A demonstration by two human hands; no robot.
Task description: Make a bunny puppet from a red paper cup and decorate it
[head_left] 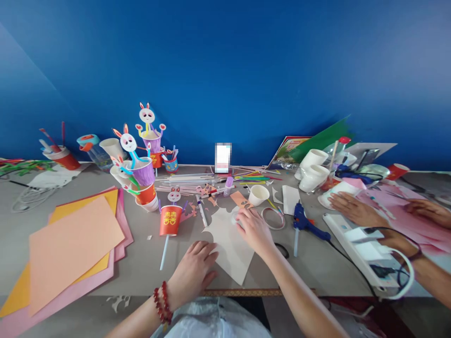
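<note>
A pale sheet of paper (230, 256) with curved cut-outs along its far edge lies on the table in front of me. My left hand (195, 264) rests at its left edge, palm down, fingers stretched loosely apart and holding nothing. On the sheet's far right part is my right hand (254, 230), its fingers bent together around a small round, whitish translucent thing (236, 216), mostly hidden. Just beyond that hand stand a white paper cup (259, 194) and orange paper scraps (240, 199). To the left, a red paper cup (171, 220) carries a small rabbit face (174, 195).
Stacked coloured paper (75, 253) lies left, rabbit cup figures (141, 171) behind it. A marker (202, 211), glue stick (228, 185) and tape ring (273, 218) lie ahead. Right are a blue glue gun (306, 223), power strip (359, 249) and another person's hands (357, 209).
</note>
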